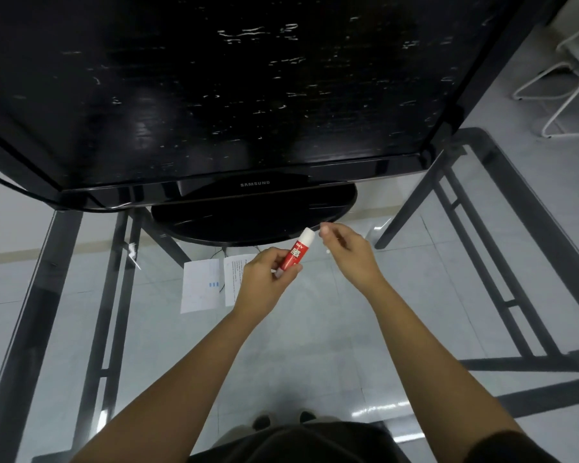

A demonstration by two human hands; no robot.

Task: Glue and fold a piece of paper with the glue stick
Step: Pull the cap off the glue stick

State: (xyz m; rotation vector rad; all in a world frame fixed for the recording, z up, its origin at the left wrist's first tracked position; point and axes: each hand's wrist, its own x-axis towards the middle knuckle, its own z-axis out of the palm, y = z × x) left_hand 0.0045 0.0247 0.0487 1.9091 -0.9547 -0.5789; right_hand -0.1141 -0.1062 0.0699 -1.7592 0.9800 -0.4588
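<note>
- The left hand (264,279) is gripping the glue stick (296,250) by its lower, red-labelled half; the fingers are curling closed around the barrel, with the thumb pressing along its near side.
- The long axis of the glue stick is running diagonally, from the left palm up and to the right, so the white cap end (307,232) is pointing toward the right hand (348,255).
- The right hand is hovering just beside that white end, apart from it. Its thumb and forefinger are sitting close together as if pinching; a small pale speck is showing near the fingers, but whether they are holding anything cannot be told.
- Judgement: the cap removal is the step in hand. The right hand is the nearer one to the cap end, so pulling along the diagonal axis, away from the left palm, is what the step is calling for.
- The paper (203,284) is lying flat on the glass bench (315,329), in two pale panels side by side, below and to the left of the left hand, which is partly covering the right panel.
- The paper is appearing unglued, so the gluing and folding are judged as not yet begun.
- A television stand base (253,217) is sitting on the bench just beyond both hands.
</note>
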